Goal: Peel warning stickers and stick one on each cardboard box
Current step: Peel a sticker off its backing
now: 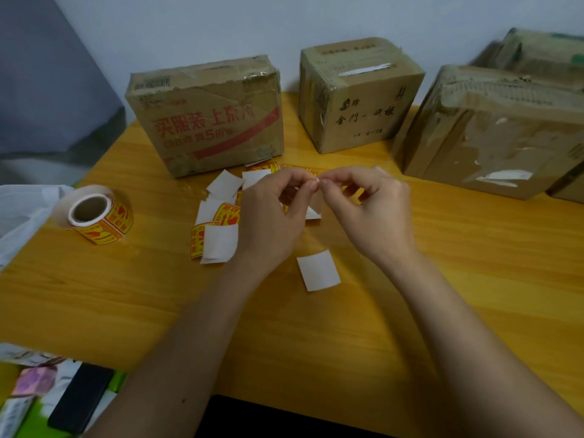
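Both hands meet above the table (442, 248) — left hand (271, 213) and right hand (373, 207) each pinch one sticker (311, 202), in front of the boxes (208, 115). Roll (94, 214) lies left.

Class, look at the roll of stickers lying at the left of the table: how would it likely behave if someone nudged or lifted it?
The roll of stickers lies tilted on the table, its hollow core showing, so a nudge would probably make it slide or rock, perhaps roll. It is wound paper, so probably light. Its loose outer end may unwind when lifted.
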